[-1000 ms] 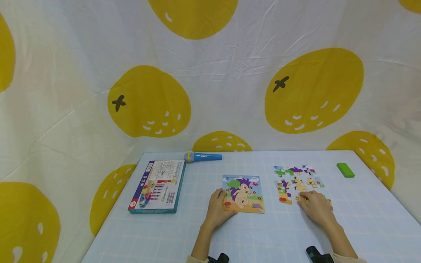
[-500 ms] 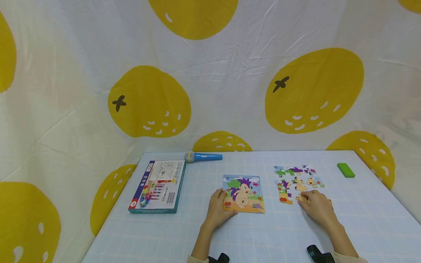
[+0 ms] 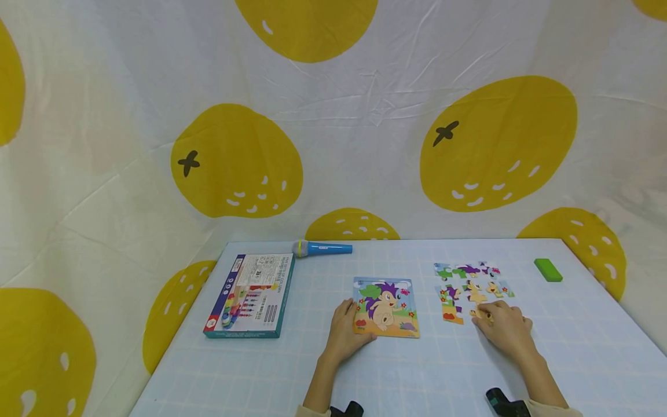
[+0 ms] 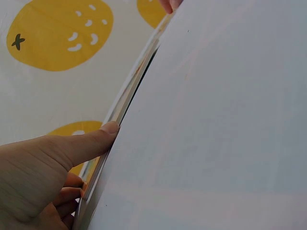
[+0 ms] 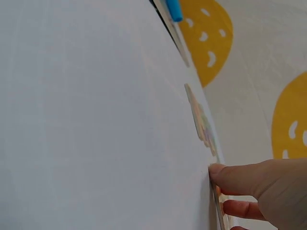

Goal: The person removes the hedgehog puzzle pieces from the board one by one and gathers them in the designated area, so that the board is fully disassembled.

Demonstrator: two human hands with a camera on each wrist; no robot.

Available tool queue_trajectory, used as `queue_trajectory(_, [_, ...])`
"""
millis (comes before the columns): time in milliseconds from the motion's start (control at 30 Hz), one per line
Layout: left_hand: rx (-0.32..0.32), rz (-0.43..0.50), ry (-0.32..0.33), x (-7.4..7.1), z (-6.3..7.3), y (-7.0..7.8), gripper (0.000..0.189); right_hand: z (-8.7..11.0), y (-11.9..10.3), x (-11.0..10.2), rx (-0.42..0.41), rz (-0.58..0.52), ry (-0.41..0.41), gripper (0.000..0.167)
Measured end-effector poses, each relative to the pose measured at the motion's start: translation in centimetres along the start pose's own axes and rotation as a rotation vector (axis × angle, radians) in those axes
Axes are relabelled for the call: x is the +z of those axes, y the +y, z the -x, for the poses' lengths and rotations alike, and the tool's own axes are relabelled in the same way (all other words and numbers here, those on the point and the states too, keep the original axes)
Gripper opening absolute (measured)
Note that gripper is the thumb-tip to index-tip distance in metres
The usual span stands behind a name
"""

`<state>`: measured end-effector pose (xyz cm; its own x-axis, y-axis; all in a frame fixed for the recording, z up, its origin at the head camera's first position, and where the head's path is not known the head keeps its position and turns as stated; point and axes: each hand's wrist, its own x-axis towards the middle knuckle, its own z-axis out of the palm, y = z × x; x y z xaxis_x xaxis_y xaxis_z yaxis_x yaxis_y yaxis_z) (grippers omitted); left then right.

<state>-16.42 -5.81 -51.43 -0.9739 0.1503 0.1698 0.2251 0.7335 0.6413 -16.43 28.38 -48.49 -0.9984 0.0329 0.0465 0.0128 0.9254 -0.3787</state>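
A square cartoon hedgehog puzzle board lies flat on the table, its picture facing up. My left hand holds its near left corner, fingers along the left side and thumb against the near edge. To the right, loose jigsaw pieces lie in rough rows. My right hand is at the nearest row and pinches a yellow-orange puzzle piece, partly hidden under the fingers. In the right wrist view the thumb presses the near edge of that piece.
A flat boxed set lies at the left of the white-blue table. Behind it is a blue toy microphone by the far edge. A green block lies at the far right, beyond the pieces. A patterned cloth hangs behind.
My right hand has shifted slightly right with the yellow-orange puzzle piece, and its outer fingers now cover the piece at the row's right end. My left hand and the board have stayed put.
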Motion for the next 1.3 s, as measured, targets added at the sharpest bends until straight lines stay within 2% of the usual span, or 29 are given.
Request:
queue_trajectory(233, [0.003, -0.003, 0.0, 0.0, -0.01, -0.02, 0.081, -0.03, 0.0, 0.06, 0.0, 0.003, -0.009, 0.041])
queue_trajectory(500, [0.0, -0.004, -0.002, -0.02, 0.06, -0.06, 0.081, -0.05, 0.1, 0.23, -0.05, -0.022, 0.012, 0.037])
queue_trajectory(733, [0.008, 0.006, -0.005, 0.03, 0.1, -0.02, 0.081, -0.09, 0.25, 0.33, -0.037, -0.023, 0.005, 0.039])
queue_trajectory(1100, [0.008, 0.009, -0.014, 0.08, 0.05, 0.1, 0.081, 0.26, 0.29, 0.29, -0.026, -0.043, 0.041, 0.043])
queue_trajectory(1300, [-0.007, 0.14, -0.004, -0.8, 0.16, -0.22, 0.081, 0.15, 0.74, 0.3, -0.065, -0.042, 0.091, 0.05])
